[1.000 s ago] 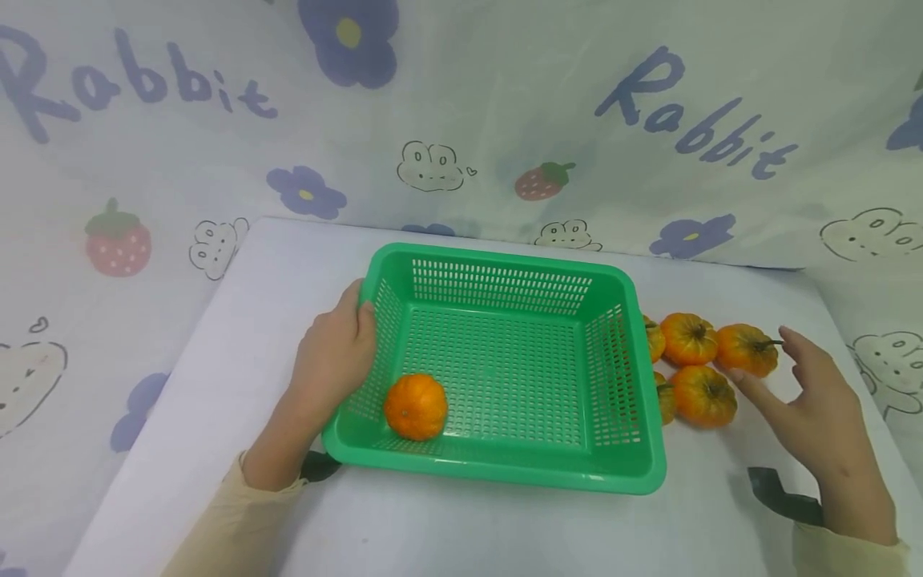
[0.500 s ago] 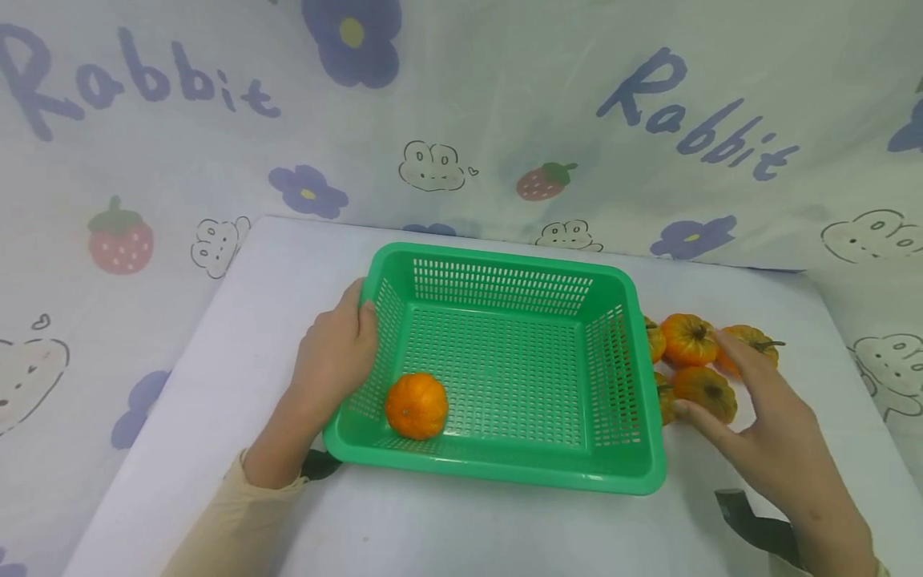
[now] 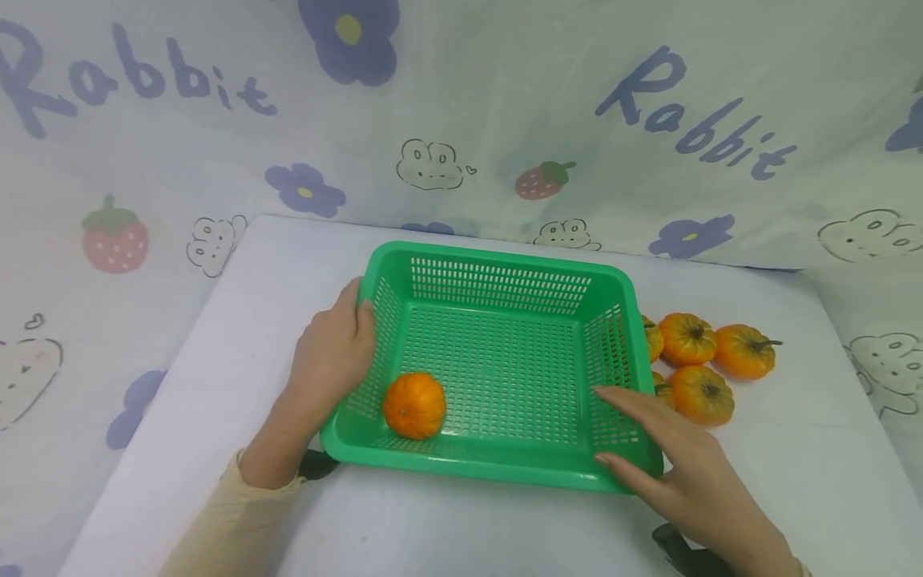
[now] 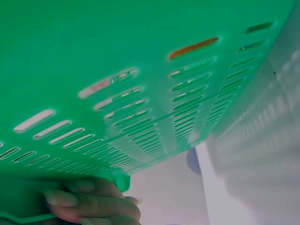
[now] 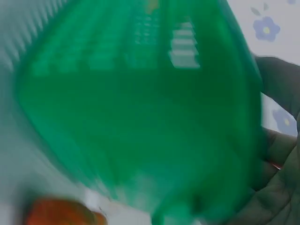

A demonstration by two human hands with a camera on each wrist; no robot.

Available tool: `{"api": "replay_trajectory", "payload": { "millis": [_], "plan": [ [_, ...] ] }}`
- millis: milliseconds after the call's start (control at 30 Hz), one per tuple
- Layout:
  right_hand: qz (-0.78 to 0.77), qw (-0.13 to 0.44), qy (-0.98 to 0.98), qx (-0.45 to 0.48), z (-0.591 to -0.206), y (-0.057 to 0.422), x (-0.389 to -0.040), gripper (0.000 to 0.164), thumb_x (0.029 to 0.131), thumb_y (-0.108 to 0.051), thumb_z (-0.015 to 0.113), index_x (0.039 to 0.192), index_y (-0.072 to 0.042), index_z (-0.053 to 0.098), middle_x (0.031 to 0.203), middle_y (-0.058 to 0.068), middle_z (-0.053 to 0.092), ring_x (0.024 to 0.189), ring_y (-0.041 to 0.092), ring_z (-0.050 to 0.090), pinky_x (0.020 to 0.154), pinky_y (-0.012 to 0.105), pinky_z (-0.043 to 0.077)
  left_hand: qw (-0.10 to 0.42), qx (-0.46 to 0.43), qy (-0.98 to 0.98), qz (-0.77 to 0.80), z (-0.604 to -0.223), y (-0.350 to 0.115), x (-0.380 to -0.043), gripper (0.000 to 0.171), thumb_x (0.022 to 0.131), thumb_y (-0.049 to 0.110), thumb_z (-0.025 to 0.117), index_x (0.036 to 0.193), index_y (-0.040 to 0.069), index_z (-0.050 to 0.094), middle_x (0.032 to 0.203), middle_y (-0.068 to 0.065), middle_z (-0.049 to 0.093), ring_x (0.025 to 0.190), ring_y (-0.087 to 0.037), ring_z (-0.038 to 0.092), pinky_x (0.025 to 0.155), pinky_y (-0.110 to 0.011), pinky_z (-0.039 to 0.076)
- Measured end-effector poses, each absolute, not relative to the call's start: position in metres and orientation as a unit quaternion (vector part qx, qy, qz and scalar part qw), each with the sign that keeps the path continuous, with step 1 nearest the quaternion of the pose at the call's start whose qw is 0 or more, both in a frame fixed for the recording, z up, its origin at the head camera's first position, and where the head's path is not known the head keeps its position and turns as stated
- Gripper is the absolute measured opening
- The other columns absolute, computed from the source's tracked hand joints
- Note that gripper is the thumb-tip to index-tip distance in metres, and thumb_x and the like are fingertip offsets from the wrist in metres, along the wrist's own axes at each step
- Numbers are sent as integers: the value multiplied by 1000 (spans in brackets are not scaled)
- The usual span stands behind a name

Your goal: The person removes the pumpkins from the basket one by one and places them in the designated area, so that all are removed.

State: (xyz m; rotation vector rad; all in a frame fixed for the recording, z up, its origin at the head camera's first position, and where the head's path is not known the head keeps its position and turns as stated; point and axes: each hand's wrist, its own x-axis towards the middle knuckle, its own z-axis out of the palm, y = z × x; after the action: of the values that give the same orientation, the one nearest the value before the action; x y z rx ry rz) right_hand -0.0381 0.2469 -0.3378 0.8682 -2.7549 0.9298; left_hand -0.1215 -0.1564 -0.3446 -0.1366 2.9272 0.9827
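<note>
"Rabbit" cloth point(image 3: 685, 120) behind; left hand point(image 3: 328, 361) grips green basket point(image 3: 505, 264), right hand point(image 3: 678, 473) spread

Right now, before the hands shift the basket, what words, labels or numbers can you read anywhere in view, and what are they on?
"Rabbit" on the printed backdrop cloth, upper left, in purple script.
"Rabbit" on the same cloth, upper right, slanting upward.
No lettering, brand or number shows on the green basket, the small pumpkin inside it, the pumpkins beside it or the white table.
The wrist views are too close and blurred to show any text.
</note>
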Motion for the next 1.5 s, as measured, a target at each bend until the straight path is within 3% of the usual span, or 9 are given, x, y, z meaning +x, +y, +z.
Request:
{"api": "replay_trajectory", "payload": {
  "millis": [133, 333, 467, 600, 733, 833, 1167, 1333, 1500],
  "plan": [
    [296, 54, -900, 315, -347, 233, -38, 62, 90, -23, 84, 147, -17, 60, 140, -4, 64, 126, 15, 61, 110, 14, 34, 23, -43, 947, 316, -345, -159, -122, 56, 114, 33, 27, 162, 6, 31, 108, -25, 68, 79, -36, 67, 65, -52, 55],
    [283, 78, -906, 305, -349, 220, -37, 54, 92, -23, 82, 143, -20, 64, 134, -7, 67, 120, 17, 65, 109, 12, 34, 22, -38, 948, 315, -343, -159, -122, 56, 114, 33, 26, 162, 5, 30, 110, -27, 68, 80, -37, 68, 66, -55, 55],
    [256, 74, -901, 343, -344, 215, -43, 44, 106, -41, 62, 145, -19, 62, 136, -6, 66, 120, 15, 65, 104, 21, 45, 27, -45, 947, 318, -341, -160, -122, 57, 114, 33, 26, 163, 5, 29, 112, -28, 68, 82, -38, 68, 67, -56, 56],
    [213, 66, -892, 392, -333, 210, -50, 50, 111, -48, 43, 144, -16, 62, 138, -3, 65, 120, 18, 64, 96, 38, 55, 24, -47, 949, 309, -343, -161, -123, 57, 114, 33, 26, 163, 4, 28, 119, -30, 67, 92, -43, 69, 75, -62, 54],
    [156, 31, -897, 412, -312, 209, -53, 48, 103, -39, 67, 145, -16, 61, 138, -4, 64, 120, 18, 64, 93, 42, 57, 24, -44, 950, 310, -345, -160, -125, 58, 114, 33, 26, 163, 4, 28, 120, -31, 67, 96, -45, 69, 77, -64, 54],
    [122, 6, -900, 418, -290, 210, -54, 66, 89, -32, 85, 148, -21, 58, 138, -9, 62, 121, 15, 63, 94, 40, 57, 23, -43, 950, 309, -345, -158, -124, 58, 114, 33, 26, 163, 3, 28, 119, -31, 67, 93, -43, 69, 75, -62, 55],
    [113, -22, -853, 509, -258, 183, -75, 77, 78, -24, 94, 146, -14, 60, 136, -4, 66, 122, 19, 63, 96, 44, 56, 30, -48, 947, 315, -343, -157, -124, 58, 114, 33, 27, 163, 2, 27, 116, -29, 67, 81, -36, 67, 68, -54, 56],
    [120, -83, -814, 561, -264, 149, -90, 61, 85, -21, 89, 141, -17, 64, 134, -7, 67, 120, 15, 64, 99, 39, 54, 30, -49, 948, 313, -343, -157, -124, 58, 114, 33, 27, 163, 3, 27, 114, -28, 67, 82, -36, 67, 69, -55, 56],
    [83, -77, -791, 601, -276, 114, -101, 42, 90, -8, 76, 130, -18, 68, 125, -8, 69, 111, 13, 66, 93, 31, 55, 36, -53, 947, 314, -342, -157, -124, 59, 114, 33, 27, 164, 3, 25, 115, -28, 67, 82, -36, 67, 68, -54, 57]
  ]
}}
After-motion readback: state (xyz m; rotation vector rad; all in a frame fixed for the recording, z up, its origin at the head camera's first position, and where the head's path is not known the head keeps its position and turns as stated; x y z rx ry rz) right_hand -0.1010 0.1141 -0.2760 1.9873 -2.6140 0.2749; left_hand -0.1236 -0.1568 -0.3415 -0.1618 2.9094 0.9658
